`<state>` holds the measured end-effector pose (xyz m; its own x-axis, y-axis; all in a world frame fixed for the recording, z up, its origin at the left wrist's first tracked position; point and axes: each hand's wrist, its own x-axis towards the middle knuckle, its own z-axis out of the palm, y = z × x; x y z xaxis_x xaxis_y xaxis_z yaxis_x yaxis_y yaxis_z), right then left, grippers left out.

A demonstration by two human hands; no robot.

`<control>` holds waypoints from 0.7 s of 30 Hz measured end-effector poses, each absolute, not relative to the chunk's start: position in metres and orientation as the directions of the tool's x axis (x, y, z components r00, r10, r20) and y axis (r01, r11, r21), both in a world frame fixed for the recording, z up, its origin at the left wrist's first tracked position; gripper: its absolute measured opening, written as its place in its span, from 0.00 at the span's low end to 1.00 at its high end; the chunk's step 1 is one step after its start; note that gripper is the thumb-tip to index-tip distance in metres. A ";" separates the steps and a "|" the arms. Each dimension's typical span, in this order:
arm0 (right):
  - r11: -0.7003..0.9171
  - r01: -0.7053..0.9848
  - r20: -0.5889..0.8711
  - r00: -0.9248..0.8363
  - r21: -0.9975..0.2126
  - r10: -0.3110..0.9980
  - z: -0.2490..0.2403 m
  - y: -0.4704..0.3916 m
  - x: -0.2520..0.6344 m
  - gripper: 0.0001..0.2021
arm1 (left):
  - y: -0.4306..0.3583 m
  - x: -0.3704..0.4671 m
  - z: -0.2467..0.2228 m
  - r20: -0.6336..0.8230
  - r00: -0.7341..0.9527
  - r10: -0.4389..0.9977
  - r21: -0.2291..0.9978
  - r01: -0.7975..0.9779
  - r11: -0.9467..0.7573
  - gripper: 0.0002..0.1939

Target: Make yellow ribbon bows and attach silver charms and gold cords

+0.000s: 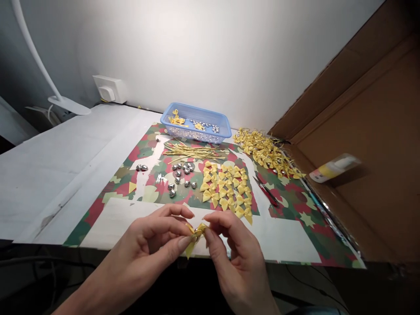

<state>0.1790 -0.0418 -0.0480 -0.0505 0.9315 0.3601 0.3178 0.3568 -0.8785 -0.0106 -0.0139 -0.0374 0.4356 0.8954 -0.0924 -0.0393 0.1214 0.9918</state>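
Observation:
My left hand (154, 240) and my right hand (229, 249) meet over the table's near edge, both pinching one small yellow ribbon bow (195, 234) with a silver bead at its middle. Its tail hangs down between my thumbs. Just beyond my hands several yellow bows (226, 186) lie in rows on the camouflage-patterned sheet (295, 205). Several silver heart beads (180, 175) are scattered to their left, and a bundle of gold wire ties (193, 152) lies behind them.
A blue basket (196, 123) with bows and beads stands at the back. A heap of finished bows (267, 153) lies at back right, small scissors (265, 191) beside the rows. A glue bottle (334, 167) rests on the cardboard wall at right. A white lamp base (68, 105) sits at far left.

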 end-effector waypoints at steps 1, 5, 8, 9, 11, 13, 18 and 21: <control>0.380 0.327 0.396 -0.020 -0.865 0.918 -0.049 -0.043 0.177 0.08 | -0.014 -0.010 -0.038 -0.114 0.444 0.889 0.986 -0.059 0.156 0.09; 0.386 0.300 0.414 0.031 -0.872 0.910 -0.050 -0.046 0.173 0.08 | -0.016 -0.005 -0.040 -0.136 0.424 0.895 0.977 -0.092 0.192 0.10; 0.317 0.218 0.325 0.004 -0.923 0.946 -0.049 -0.048 0.173 0.07 | -0.016 -0.002 -0.039 -0.115 0.345 0.932 0.983 -0.098 0.157 0.10; 0.289 0.209 0.295 -0.001 -0.934 0.955 -0.049 -0.049 0.174 0.07 | -0.017 -0.001 -0.038 -0.114 0.334 0.935 0.982 -0.106 0.158 0.11; 0.244 0.233 0.251 0.000 -0.941 0.968 -0.050 -0.050 0.175 0.08 | -0.018 0.000 -0.037 -0.113 0.337 0.935 0.978 -0.128 0.165 0.10; 0.239 0.286 0.247 -0.008 -0.928 0.969 -0.051 -0.049 0.177 0.08 | -0.019 0.000 -0.036 -0.114 0.351 0.929 0.972 -0.152 0.176 0.09; 0.356 0.371 0.350 -0.085 -0.858 0.933 -0.045 -0.046 0.182 0.10 | -0.020 0.002 -0.037 -0.151 0.402 0.903 0.961 -0.156 0.230 0.10; 0.400 0.442 0.381 -0.136 -0.803 0.915 -0.035 -0.043 0.188 0.09 | -0.020 0.002 -0.038 -0.134 0.394 0.909 0.976 -0.106 0.189 0.12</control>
